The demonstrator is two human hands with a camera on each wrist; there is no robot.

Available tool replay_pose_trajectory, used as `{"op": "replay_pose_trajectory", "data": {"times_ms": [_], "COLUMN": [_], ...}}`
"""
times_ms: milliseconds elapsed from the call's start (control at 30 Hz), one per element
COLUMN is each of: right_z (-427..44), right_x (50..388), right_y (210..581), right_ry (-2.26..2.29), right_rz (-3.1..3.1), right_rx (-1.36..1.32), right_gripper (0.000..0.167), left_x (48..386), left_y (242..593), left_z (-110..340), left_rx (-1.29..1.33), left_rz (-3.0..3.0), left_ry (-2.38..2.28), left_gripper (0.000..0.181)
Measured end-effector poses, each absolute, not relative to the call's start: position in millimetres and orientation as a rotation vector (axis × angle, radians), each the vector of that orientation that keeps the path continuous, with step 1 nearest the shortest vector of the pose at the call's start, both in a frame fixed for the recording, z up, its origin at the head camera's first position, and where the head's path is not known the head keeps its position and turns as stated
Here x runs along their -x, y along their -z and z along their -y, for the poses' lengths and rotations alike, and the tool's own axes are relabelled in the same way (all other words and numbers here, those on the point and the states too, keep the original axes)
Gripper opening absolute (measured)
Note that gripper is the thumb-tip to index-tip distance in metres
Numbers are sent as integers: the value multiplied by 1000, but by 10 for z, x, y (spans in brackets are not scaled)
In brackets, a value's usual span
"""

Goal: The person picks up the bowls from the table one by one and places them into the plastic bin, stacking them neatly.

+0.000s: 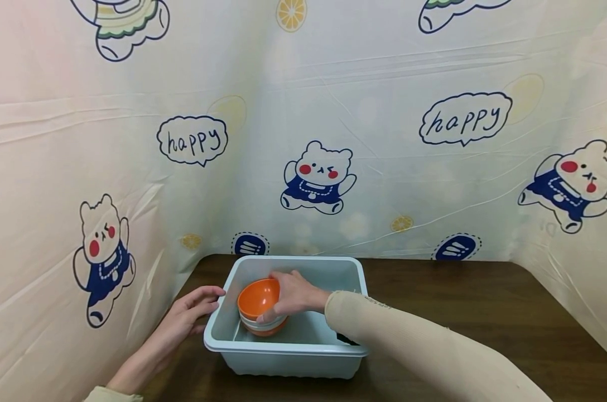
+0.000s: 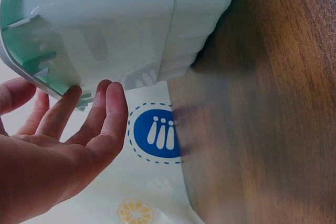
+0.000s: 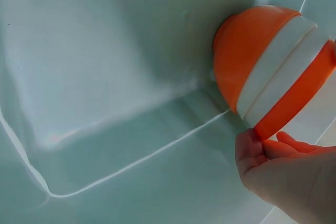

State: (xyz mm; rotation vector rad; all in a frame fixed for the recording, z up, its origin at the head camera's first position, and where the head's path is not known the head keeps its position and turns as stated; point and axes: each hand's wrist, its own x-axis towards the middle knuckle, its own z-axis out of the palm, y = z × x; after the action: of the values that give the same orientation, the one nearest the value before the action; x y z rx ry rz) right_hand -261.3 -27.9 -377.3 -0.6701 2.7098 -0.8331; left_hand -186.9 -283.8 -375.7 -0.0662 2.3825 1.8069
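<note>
Inside a pale blue plastic basin [image 1: 288,363] stands a stack of nested bowls, orange at top and bottom with white ones between. My right hand [image 1: 295,295] reaches into the basin and holds the top orange bowl [image 1: 257,298] by its rim, thumb on the near side and fingers on the far side. The right wrist view shows the lower orange bowl [image 3: 249,51] and the white bowls [image 3: 283,69] tilted together. At the basin's left side, my left hand [image 1: 185,312] touches the rim with fairly straight fingers; its fingertips [image 2: 116,90] lie by the outer wall.
The basin rests on a dark brown wooden table [image 1: 449,301], which extends to its right. A pale printed curtain [image 1: 374,167] with bears and "happy" bubbles hangs behind and along both sides. A small dark object [image 1: 347,339] shows partly beneath my right sleeve.
</note>
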Motion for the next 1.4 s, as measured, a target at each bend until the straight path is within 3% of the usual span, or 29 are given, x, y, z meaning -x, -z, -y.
{"op": "replay_pose_trajectory", "data": {"times_ms": [1167, 1400], "right_z": [268, 244], "right_x": [2621, 2618], "right_y": [3748, 3660], "right_ry": [785, 820], "right_rz": [-2701, -2684], "right_rx": [723, 703], "right_gripper": [103, 98], "left_x": [1863, 1876], "left_y": [3785, 3779], "left_z": [2842, 2854], "left_rx": [91, 70], "left_rz": [-2381, -2370], "left_ry": [-1814, -1835], "left_gripper": [38, 37]}}
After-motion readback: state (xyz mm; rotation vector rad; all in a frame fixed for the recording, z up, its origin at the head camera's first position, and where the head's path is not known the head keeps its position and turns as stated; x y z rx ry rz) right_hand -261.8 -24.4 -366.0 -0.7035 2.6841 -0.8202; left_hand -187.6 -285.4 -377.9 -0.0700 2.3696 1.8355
